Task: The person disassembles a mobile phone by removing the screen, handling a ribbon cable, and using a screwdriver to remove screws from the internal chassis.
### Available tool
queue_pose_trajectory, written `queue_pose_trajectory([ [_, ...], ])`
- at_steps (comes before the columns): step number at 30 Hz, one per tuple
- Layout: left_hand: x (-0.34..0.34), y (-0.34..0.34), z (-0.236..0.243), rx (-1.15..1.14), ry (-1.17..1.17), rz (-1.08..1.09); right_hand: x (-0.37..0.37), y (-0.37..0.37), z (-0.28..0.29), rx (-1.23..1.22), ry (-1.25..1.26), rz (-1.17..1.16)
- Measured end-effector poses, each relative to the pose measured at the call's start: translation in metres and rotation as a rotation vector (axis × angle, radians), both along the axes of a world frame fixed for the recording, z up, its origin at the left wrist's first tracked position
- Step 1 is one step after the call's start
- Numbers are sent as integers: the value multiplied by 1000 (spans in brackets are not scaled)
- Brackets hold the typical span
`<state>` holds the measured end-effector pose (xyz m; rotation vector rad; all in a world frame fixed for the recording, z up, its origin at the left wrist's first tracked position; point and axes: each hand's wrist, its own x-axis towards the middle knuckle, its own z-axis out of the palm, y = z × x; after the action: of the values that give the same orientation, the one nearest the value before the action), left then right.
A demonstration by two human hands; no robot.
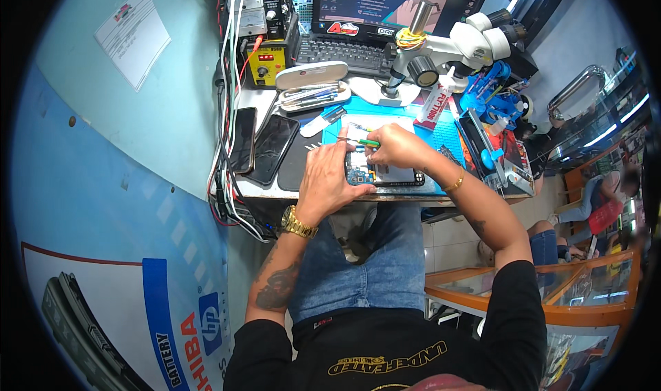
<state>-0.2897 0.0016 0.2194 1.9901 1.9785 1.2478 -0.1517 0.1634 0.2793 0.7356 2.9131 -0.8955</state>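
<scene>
Head view, the only one. My right grip [403, 146] pinches a slim green-handled tool [370, 143] between thumb and fingers. Its shaft runs leftward out of the pinch, ending close by my left index finger; too small to tell what the tip touches.

The opened device [396, 177] lies just below and to the left of my right grip, partly hidden under those fingers. Its long axis runs roughly left to right. The end with the blue circuit board [361, 177] is to the left; the pale panel and dark frame extend beneath the right grip.

My left grip [323, 177] is at the board end, thumb along the near edge, index finger reaching toward the far one. Thumb and index stand apart around that end; cannot tell how firmly they press. So the left is nearer the board's outer edge, while the right comes over it from the far side, tool slanting across the long axis only slightly.

Around: blue mat [432, 140] under the device, on the surface [266, 191]; two dark phones [277, 150] left of my left grip; microscope [441, 52] beyond my right.
</scene>
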Motion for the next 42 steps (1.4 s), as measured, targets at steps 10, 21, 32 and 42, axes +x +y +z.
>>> queue_pose_trajectory([
  [10, 0, -2, 4, -66, 2, 15, -5, 7, -2, 20, -47, 38],
  [21, 2, -1, 9, -39, 10, 0, -14, 13, 7, -128, -153, 30],
  [32, -2, 0, 2, -56, -15, 3, 22, 7, 25, -18, 18, 5],
  [42, 0, 3, 3, -48, -7, 6, 30, -19, 3, 205, -42, -65],
])
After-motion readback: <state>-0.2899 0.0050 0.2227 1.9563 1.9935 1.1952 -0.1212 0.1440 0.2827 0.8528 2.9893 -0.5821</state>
